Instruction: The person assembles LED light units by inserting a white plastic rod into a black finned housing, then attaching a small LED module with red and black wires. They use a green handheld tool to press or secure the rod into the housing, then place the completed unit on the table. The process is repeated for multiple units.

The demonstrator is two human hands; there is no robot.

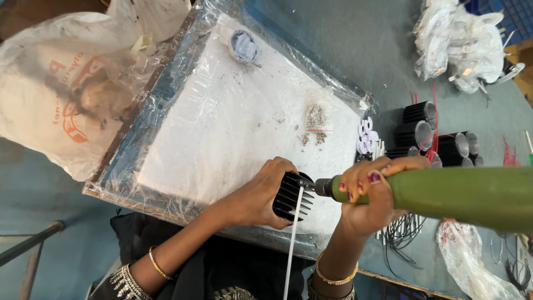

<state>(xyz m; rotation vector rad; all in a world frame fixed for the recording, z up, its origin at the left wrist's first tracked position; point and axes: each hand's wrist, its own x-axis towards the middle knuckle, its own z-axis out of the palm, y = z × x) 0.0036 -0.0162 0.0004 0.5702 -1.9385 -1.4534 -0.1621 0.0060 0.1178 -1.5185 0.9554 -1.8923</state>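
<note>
**Driver on heatsink, both hands loaded**

Left hand [261, 194]: fingers wrapped round a black finned heatsink [290, 195], clamped on it, thumb side toward the wearer. Heatsink sits on the near edge of the white pad [233, 128], fins pointing toward the wearer. A white wire [294, 239] runs from the heatsink face down past the left fingertips, between the two wrists.

Right hand [369, 194]: fingers closed round the nose of a green driver [461, 195], clamped on it. Driver lies roughly level; its body runs out to the right from the palm. Bit tip is just past the right fingertips, touching the heatsink's face right beside the left fingertips. The two hands are near each other, only the chuck between them.

Around:
- Small bag of screws [315, 119] on the pad, beyond the left fingers, well apart from them; a few loose screws beside it.
- White rings [366, 136] at the pad's right edge, beyond the right fingers.
- Black housings [438, 139] with red wires, beyond the right hand, near the driver body.
- Black wires [402, 230] just beside the right wrist.
- Round tape roll [243, 45] at the pad's far edge.
- White plastic bag [61, 94] far out from the left hand.
- Bagged white parts [463, 47] at the far right.
- Clear bag [472, 264] below the driver.
</note>
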